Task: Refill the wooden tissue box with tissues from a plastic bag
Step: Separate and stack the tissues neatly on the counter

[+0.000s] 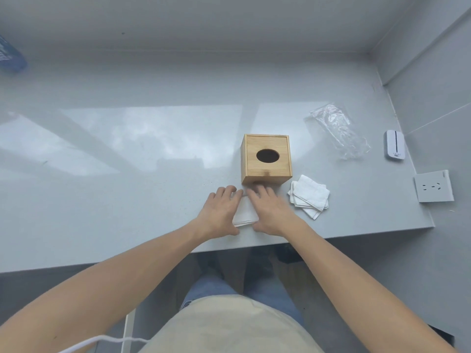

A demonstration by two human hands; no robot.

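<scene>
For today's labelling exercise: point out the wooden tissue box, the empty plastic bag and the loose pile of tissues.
wooden tissue box [274, 171]: head view, lid near the oval hole.
plastic bag [339, 131]: head view, crumpled middle.
pile of tissues [309, 196]: head view, top tissue.

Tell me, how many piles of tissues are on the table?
2. One pile lies right of the wooden box. Another is flat under both hands, in front of the box. More may be hidden inside it.

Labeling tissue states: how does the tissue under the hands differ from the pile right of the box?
The tissue under the hands lies pressed flat by the left hand and right hand, in front of the wooden box; the loose pile lies untouched at the box's right. The first looks like one piece; the pile is several, fanned askew. Both are white and folded.
</scene>
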